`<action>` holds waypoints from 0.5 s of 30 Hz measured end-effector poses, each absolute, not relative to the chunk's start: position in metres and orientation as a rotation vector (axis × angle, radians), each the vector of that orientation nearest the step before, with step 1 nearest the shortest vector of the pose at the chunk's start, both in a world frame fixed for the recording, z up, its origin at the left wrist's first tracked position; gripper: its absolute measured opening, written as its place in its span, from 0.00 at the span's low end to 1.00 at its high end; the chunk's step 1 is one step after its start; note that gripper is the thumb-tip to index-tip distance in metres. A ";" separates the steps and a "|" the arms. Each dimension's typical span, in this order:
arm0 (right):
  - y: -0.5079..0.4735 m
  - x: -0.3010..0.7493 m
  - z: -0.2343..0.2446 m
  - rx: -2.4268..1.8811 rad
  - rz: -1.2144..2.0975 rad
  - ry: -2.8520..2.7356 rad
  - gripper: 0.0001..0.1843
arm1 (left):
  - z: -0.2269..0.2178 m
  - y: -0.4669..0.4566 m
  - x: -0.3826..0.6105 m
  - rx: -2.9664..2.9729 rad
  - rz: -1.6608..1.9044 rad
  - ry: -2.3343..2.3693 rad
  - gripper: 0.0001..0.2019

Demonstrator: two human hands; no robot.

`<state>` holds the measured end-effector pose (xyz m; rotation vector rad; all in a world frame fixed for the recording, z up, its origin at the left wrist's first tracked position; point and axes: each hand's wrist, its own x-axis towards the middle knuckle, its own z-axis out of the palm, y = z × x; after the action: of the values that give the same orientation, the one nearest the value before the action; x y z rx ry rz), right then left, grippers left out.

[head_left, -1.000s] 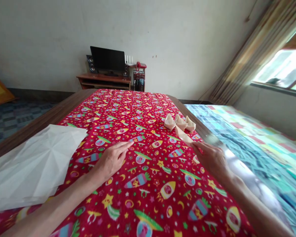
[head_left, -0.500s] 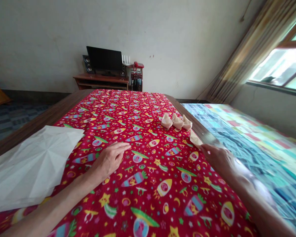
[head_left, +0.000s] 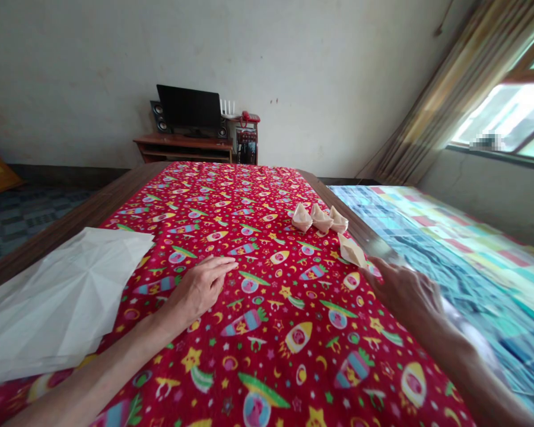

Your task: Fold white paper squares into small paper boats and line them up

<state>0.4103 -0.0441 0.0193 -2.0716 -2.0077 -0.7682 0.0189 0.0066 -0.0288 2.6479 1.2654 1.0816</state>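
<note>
My left hand (head_left: 208, 281) rests on the red patterned cloth (head_left: 267, 284), its fingers stretched forward with nothing in them. On the right, my right hand (head_left: 403, 290) is open just beside a cream folded-paper piece (head_left: 352, 251), thumb and forefinger apart near its closer end. That piece lies slantwise on the cloth by the table's edge. Behind it stand three cream folded-paper pieces with pointed corners in a row: a left one (head_left: 301, 218), a middle one (head_left: 321, 218) and a right one (head_left: 339, 219).
White creased paper sheets (head_left: 66, 302) lie stacked at the left. The cloth covers a brown wooden table (head_left: 115, 187). A bed with a checked blue cover (head_left: 427, 255) adjoins on the right. Beyond the table stand a desk (head_left: 182, 142), a black monitor (head_left: 189, 111) and a red telephone (head_left: 248, 117).
My right hand has let go of the folded-paper piece and drawn slightly back, fingers spreading. The piece now lies on the cloth. My left hand stays in place.
</note>
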 end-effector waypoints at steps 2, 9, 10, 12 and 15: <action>-0.051 0.391 0.025 -1.942 -0.711 -2.076 0.16 | -0.029 0.007 0.019 2.637 1.088 1.261 0.18; -0.053 0.315 0.014 -1.517 -0.433 -2.423 0.22 | -0.028 0.004 0.016 2.639 1.076 1.257 0.19; -0.051 0.306 0.010 -1.491 -0.404 -2.486 0.20 | -0.027 0.004 0.012 2.651 1.056 1.268 0.19; -0.045 0.291 0.003 -1.412 -0.366 -2.631 0.18 | -0.022 0.006 -0.002 2.697 1.007 1.307 0.20; -0.037 0.274 -0.006 -1.302 -0.322 -2.729 0.15 | -0.014 0.008 -0.036 2.770 0.978 1.429 0.19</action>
<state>0.2744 -0.0366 -0.0058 -1.3019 -2.7290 -0.3216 -0.0359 0.0084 -0.0141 2.7705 1.4292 0.9777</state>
